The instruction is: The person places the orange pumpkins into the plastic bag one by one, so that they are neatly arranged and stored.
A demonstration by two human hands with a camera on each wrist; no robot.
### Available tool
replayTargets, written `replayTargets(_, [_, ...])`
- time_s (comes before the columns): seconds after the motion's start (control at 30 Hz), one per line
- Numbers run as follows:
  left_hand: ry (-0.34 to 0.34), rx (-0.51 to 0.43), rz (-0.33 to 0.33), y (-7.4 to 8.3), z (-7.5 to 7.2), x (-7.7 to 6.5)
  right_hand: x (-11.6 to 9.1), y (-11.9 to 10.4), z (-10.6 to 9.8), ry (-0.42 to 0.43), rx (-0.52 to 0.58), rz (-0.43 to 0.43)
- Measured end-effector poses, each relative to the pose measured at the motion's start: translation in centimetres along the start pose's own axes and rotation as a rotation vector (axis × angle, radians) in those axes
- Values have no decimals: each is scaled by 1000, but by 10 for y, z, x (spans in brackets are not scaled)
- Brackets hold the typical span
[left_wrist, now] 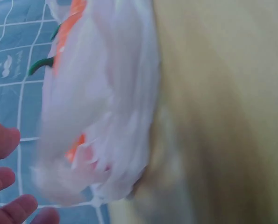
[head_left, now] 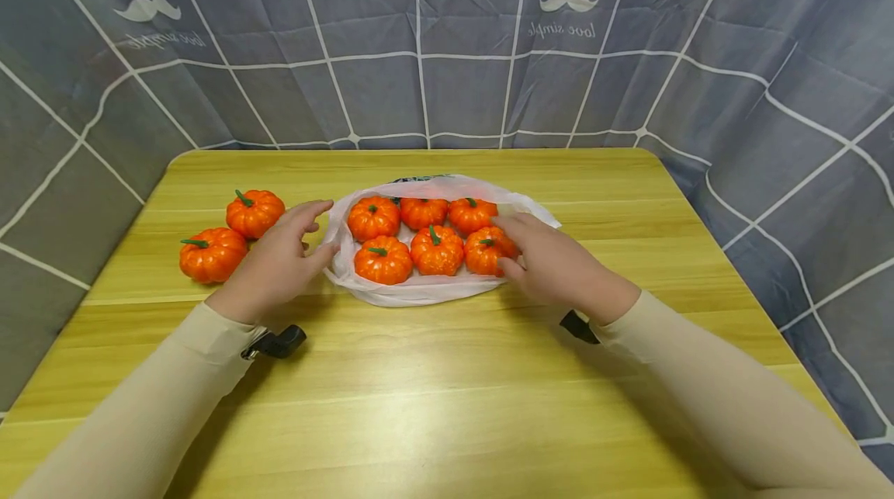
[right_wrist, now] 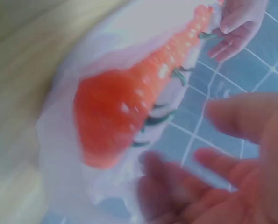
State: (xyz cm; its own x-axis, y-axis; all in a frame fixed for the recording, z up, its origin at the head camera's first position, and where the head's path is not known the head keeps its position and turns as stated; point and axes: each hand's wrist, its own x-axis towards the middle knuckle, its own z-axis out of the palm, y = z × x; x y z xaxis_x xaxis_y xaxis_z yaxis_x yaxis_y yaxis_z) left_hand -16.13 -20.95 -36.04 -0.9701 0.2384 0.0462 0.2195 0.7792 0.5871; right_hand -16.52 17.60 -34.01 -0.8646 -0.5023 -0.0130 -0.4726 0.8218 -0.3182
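Glossy orange plastic-looking pumpkins, thin translucent white plastic bag, smooth yellow wood-grain table, creased grey cloth backdrop

Six orange pumpkins on white bag

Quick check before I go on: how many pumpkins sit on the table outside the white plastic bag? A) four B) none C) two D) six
C: two pumpkins lie on the bare table left of the white plastic bag, which holds the other six.
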Motion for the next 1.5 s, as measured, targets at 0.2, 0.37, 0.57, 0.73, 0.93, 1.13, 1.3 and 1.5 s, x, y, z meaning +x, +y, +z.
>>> replayTargets(0.2, [126,155,-2,-2,-19,-7,-1,13,-9,207,-52,-107])
replayTargets(0.37, [240,210,-22,-17,-34,-17,-4,29,-9,120,-106,-73])
replayTargets(0.57, [234,231,-139,-43,-50,-33,-13,38,-10,-30,-32,-11])
replayTargets(0.73, [171,237,-237,-66,-60,-43,-17,41,-12,-98,-51,58])
replayTargets(0.93, [101,200,-303,-88,-65,-50,-15,43,-11,-168,-92,33])
replayTargets(1.13, [44,164,-299,-99,-65,-48,-10,45,-11,-126,-59,10])
replayTargets(1.3, [24,118,-296,-103,-65,-46,-6,44,-13,-94,-11,30])
replayTargets(1.5, [49,36,-346,-107,-62,-47,-2,43,-13,-51,23,46])
